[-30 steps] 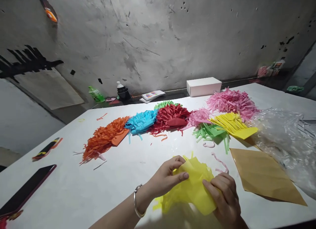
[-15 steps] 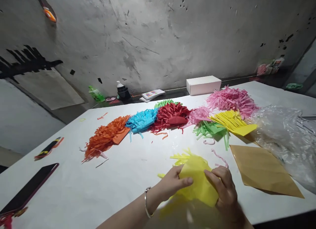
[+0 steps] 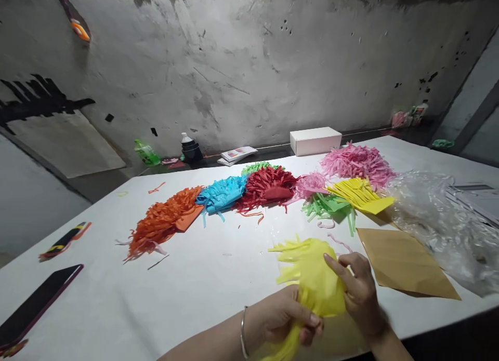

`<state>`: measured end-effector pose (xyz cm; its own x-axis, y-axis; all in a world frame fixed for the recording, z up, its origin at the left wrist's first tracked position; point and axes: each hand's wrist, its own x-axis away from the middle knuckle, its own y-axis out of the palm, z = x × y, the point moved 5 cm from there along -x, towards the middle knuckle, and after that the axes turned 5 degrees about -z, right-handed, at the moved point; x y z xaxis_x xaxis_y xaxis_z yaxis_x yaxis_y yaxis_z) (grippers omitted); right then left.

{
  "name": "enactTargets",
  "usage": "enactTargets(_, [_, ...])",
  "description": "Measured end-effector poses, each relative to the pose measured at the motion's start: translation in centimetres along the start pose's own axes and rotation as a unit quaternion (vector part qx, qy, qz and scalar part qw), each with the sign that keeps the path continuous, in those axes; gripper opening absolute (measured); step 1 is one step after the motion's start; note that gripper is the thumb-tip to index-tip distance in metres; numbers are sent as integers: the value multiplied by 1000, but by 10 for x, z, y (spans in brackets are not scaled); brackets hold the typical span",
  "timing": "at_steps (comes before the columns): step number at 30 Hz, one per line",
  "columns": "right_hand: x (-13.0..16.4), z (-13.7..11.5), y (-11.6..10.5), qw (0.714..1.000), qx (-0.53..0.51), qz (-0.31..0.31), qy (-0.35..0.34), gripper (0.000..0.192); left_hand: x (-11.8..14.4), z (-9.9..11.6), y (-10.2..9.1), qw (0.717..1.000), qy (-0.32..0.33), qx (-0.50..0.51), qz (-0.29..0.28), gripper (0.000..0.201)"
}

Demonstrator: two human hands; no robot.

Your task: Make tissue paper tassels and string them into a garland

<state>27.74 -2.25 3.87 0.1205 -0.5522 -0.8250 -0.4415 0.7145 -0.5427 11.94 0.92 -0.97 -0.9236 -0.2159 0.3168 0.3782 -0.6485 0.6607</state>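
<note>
Over the near part of the table I hold a yellow fringed sheet of tissue paper (image 3: 319, 278). Its cut strips stick out to the left, and more strips hang below. My left hand (image 3: 286, 314) is closed round the lower part, gathering it between thumb and fingers. At the sheet's right edge, my right hand (image 3: 360, 293) grips the paper, its index finger lying along the surface. A folded yellow fringed bundle (image 3: 360, 195) lies beyond, on top of a green fringed bundle (image 3: 329, 205). To the right of my right hand is a flat brown paper (image 3: 405, 262).
Orange (image 3: 167, 215), blue (image 3: 222, 192), dark red (image 3: 268, 187) and pink (image 3: 356, 163) fringed bundles cross the white table (image 3: 202, 283). Clear plastic (image 3: 432, 221) spreads at right. A phone (image 3: 42, 304) lies at left. A white box (image 3: 315, 141) stands near the wall.
My left hand has moved down the yellow paper and now bunches its lower part. The paper's upper strips show more widely spread. My right hand stays at the right edge. The view has shifted slightly.
</note>
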Motion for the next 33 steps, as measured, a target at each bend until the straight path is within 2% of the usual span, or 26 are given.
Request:
enactTargets(3, [-11,23,-26,999,50,18,3,64,8,15,-4,1000,2,0,-4,31])
enactTargets(6, [-16,28,-46,992,119,8,-47,61,23,32,-9,1000,22,-8,6,38])
enactTargets(9, [-6,12,-33,983,113,-73,-122,48,48,47,-25,995,40,-61,66,46])
enactTargets(11, [7,-1,-13,984,62,-120,-118,39,70,56,-42,981,38,-138,131,50])
enactTargets(12, [14,-8,-2,985,41,-132,-107,37,82,61,-52,961,37,-207,177,48])
enactTargets(13, [21,-14,8,985,26,-143,-95,37,95,67,-61,927,44,-288,235,44])
enactTargets(15, [31,-25,24,983,8,-170,-76,37,120,77,-74,826,70,-434,353,36])
enactTargets(16, [34,-29,30,980,1,-185,-66,36,130,79,-75,777,89,-476,403,35])
enactTargets(17, [35,-31,34,978,-5,-199,-56,36,137,78,-73,736,112,-504,438,34])
enactTargets(18, [36,-33,37,976,-9,-211,-46,36,138,74,-67,704,136,-531,451,34])
enactTargets(20, [35,-35,41,975,-14,-221,-30,35,126,59,-45,640,181,-624,410,36])
enactTargets(21, [35,-36,42,975,-14,-221,-22,34,114,48,-29,597,202,-689,358,39])
enactTargets(23, [34,-36,44,976,-12,-218,-7,32,87,25,-9,546,189,-772,264,45])
enactTargets(25, [34,-35,44,976,-25,-215,3,28,68,13,-5,537,154,-794,240,28])
enactTargets(27, [32,-33,40,977,-50,-207,9,30,60,10,-10,552,136,-786,243,16])
enactTargets(30, [27,-34,29,979,-74,-187,-19,37,61,14,-19,584,149,-758,248,13])
enactTargets(33, [26,-41,25,976,-101,-186,-45,22,66,16,-23,606,157,-738,251,9])
